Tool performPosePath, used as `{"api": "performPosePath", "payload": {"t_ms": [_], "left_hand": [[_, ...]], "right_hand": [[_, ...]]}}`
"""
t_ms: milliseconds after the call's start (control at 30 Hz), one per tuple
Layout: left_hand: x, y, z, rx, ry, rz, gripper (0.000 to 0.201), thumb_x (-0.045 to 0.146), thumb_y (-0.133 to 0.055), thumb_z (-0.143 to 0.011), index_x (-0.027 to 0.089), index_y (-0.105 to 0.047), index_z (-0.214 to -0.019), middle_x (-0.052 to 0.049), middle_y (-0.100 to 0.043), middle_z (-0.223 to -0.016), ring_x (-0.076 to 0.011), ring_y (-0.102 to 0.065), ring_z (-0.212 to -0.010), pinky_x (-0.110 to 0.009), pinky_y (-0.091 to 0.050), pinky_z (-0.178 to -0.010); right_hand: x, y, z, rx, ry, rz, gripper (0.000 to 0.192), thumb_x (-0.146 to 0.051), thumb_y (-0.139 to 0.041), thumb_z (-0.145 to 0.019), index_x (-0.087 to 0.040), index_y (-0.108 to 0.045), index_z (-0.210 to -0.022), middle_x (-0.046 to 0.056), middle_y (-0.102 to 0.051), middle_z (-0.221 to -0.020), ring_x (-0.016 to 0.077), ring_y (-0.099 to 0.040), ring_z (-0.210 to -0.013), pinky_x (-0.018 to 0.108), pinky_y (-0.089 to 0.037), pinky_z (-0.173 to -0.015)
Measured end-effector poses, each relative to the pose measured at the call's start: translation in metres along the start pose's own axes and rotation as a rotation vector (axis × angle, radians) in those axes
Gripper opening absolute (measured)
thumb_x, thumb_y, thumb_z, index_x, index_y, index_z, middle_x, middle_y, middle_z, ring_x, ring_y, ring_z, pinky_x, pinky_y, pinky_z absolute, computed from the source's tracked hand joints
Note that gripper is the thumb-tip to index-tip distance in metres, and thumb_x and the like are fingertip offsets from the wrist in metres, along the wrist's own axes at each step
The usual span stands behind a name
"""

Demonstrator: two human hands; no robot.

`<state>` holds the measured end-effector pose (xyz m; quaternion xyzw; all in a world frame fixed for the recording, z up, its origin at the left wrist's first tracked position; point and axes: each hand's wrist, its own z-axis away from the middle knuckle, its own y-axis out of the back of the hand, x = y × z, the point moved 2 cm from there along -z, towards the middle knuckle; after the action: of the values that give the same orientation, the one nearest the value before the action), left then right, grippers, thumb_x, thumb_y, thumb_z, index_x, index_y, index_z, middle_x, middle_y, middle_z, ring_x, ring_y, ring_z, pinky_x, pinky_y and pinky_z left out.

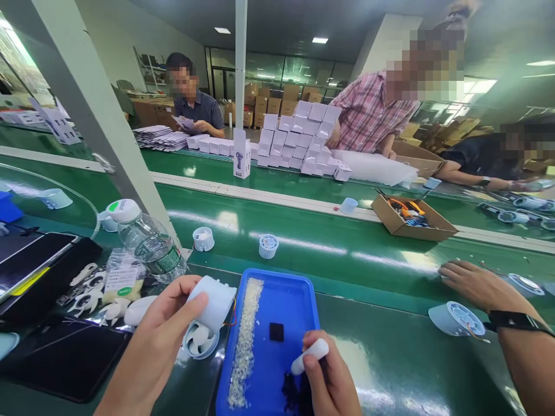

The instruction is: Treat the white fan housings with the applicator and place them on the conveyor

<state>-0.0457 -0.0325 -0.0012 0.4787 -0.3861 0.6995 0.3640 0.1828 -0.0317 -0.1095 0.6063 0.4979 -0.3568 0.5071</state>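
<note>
My left hand (162, 323) grips a pale blue fan housing (214, 303) with thin wires trailing from it, held just left of a blue tray (303, 294). Below it lies a second round housing with a white impeller (200, 340). My right hand (327, 375) holds a small white pen-like tool (310, 355) over the tray's near end. The tray carries a strip of tiny clear pieces (247, 335), a small black square (276, 331) and a dark pile of bits by my fingers.
A plastic water bottle (150, 242), white impellers (93, 292) and a phone (30, 260) lie at left. Two fan housings (267, 245) sit on the green belt. Another person's hand (474, 283) with a wrist strap rests at right by a housing (455, 318). Cardboard box (411, 218) and stacked white boxes (299, 138) lie beyond.
</note>
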Motion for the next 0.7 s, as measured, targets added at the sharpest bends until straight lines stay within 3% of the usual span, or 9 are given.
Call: {"api": "performPosePath", "payload": {"t_ms": [100, 433, 700], "left_hand": [[-0.0011, 0.0003, 0.0000, -0.012, 0.010, -0.001, 0.019, 0.039, -0.072, -0.071, 0.023, -0.062, -0.071, 0.002, -0.057, -0.069, -0.0155, -0.047, -0.068, -0.023, -0.041, -0.059], [-0.0045, -0.0033, -0.0011, -0.024, 0.031, -0.019, 0.022, 0.041, -0.071, -0.071, 0.022, -0.061, -0.067, 0.002, -0.055, -0.068, -0.0155, -0.045, -0.066, -0.023, -0.040, -0.057], [-0.0095, -0.0008, -0.0029, -0.037, 0.039, -0.012, 0.026, 0.042, -0.071, -0.071, 0.022, -0.056, -0.064, 0.003, -0.051, -0.071, -0.0151, -0.046, -0.067, -0.023, -0.038, -0.056]], "right_hand": [[0.0027, -0.0013, 0.0005, -0.026, 0.022, 0.004, 0.028, -0.051, -0.042, -0.094, -0.026, -0.054, -0.093, 0.000, -0.058, -0.076, 0.0156, -0.053, -0.065, 0.024, -0.043, -0.059], [0.0035, 0.0003, -0.0003, 0.064, 0.029, 0.018, 0.027, -0.050, -0.043, -0.093, -0.026, -0.054, -0.093, 0.004, -0.059, -0.086, 0.0201, -0.057, -0.079, 0.028, -0.045, -0.066], [0.0053, -0.0035, 0.0039, 0.033, 0.054, 0.009, 0.021, -0.048, -0.043, -0.095, -0.030, -0.053, -0.097, 0.002, -0.058, -0.088, 0.0185, -0.055, -0.081, 0.025, -0.043, -0.067]]}}
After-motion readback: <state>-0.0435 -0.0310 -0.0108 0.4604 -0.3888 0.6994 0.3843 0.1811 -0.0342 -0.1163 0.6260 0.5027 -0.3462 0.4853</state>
